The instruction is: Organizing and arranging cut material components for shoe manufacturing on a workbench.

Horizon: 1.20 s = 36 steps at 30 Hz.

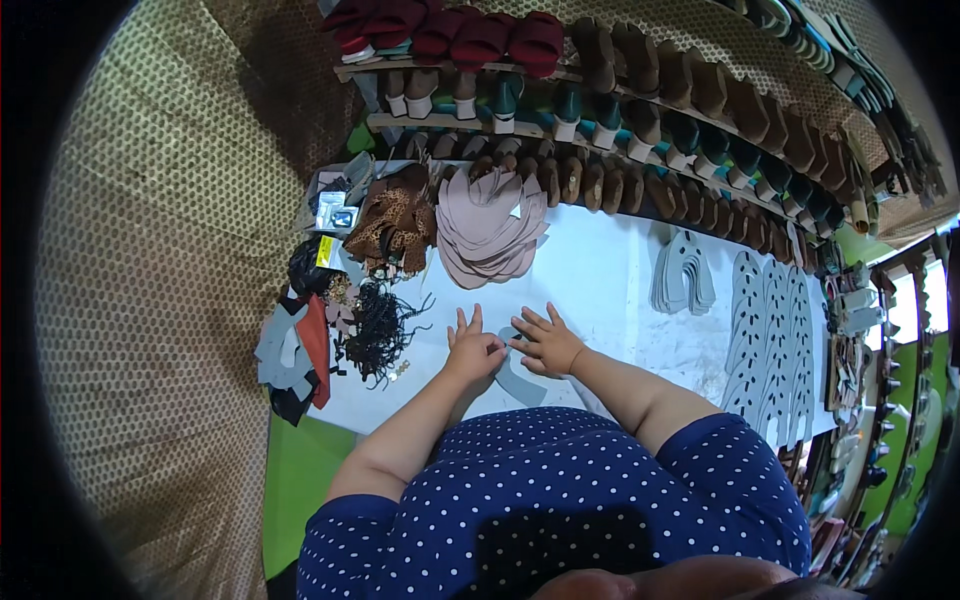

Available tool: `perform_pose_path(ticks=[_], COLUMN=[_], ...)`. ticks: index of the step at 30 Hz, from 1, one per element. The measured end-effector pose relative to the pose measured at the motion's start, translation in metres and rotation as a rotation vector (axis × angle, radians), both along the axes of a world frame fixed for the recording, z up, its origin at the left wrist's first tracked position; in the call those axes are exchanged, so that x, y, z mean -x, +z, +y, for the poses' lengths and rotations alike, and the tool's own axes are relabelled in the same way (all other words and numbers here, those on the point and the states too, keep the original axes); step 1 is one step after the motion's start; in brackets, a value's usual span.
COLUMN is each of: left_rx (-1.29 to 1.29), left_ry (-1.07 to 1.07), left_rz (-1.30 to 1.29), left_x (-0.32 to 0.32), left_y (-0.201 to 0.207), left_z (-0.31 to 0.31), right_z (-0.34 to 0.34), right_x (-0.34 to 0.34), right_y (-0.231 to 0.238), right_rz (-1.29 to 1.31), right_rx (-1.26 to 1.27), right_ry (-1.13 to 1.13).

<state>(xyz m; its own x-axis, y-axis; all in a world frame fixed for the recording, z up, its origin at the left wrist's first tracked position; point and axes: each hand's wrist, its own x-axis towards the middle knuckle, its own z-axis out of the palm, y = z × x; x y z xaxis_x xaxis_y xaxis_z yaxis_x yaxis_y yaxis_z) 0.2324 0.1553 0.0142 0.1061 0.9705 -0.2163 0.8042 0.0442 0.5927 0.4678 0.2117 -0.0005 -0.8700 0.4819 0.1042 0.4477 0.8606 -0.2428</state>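
Note:
A curved grey cut-out piece (521, 387), like a shoe part, lies on the white tabletop between my hands and close to my body. My left hand (473, 350) pinches its upper end between thumb and forefinger, while the other fingers stretch forward. Just to the right, my right hand (548, 344) is open, palm down, with its fingers spread beside the piece's upper end. Whether the right fingertips touch the piece is hard to see. Beyond both hands rests a fanned pile of dusty-pink cut pieces (487, 240).
Leopard-print pieces (395, 222), black straps (380, 330) and grey and red scraps (290, 345) crowd the table's left side. Grey U-shaped pieces (684, 275) and rows of grey sole-shaped pieces (770, 340) lie right. Shelves of shoe lasts (690, 85) and red slippers (480, 38) stand behind.

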Motion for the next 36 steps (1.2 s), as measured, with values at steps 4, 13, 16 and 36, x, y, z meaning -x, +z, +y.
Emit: perform_pose_path(ticks=[4,13,16,36], left_rx=[-0.009,0.081,0.109,0.113], left_ry=[-0.003,0.135,0.139,0.239], left_rz=[0.016,0.002,0.124,0.011], left_x=[0.000,-0.007,-0.013,-0.030], left_y=[0.001,0.009,0.023,0.021], left_z=[0.000,-0.002,-0.001,0.005], right_z=[0.000,0.003,0.002,0.003], right_x=[0.000,-0.004,-0.004,0.000], right_y=[0.000,-0.006,-0.001,0.005], right_rz=[-0.071,0.139,0.124,0.009], right_rx=[-0.016,0.099,0.097,0.089], right_ry=[-0.001,0.015,0.012,-0.008])
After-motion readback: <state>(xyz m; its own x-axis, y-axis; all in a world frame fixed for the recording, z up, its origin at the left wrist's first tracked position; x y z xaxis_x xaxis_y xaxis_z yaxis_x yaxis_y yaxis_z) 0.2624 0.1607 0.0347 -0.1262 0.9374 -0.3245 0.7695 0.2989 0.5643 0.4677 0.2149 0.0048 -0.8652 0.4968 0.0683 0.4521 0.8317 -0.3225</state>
